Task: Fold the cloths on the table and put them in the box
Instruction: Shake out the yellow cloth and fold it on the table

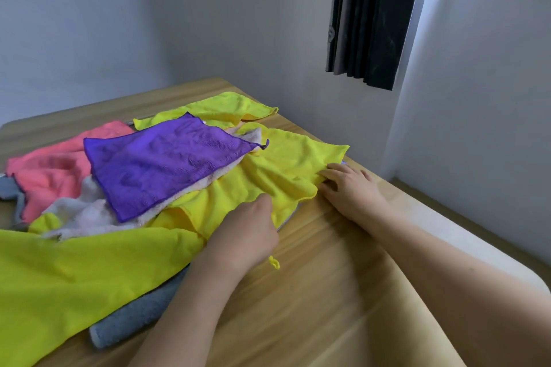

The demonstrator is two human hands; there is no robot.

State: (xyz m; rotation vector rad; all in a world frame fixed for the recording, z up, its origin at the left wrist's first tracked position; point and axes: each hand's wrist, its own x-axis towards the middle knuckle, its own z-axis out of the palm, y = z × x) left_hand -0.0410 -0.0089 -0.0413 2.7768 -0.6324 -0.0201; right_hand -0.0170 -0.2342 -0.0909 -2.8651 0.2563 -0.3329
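While both hands pinch the near edge of the yellow cloth (277, 170) at the bench's (328, 292) 3 o'clock side, left hand (247, 232) and right hand (348, 185) should draw it clear of the purple cloth (167, 161) before folding.

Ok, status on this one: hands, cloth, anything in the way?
Both hands gripping yellow cloth edge. Purple cloth overlaps it. No box in view.

I see: plain pale walls (208, 9) | dark curtain (372, 15) upper right | light wood-grain surface (313, 292) in the corner | soft daylight
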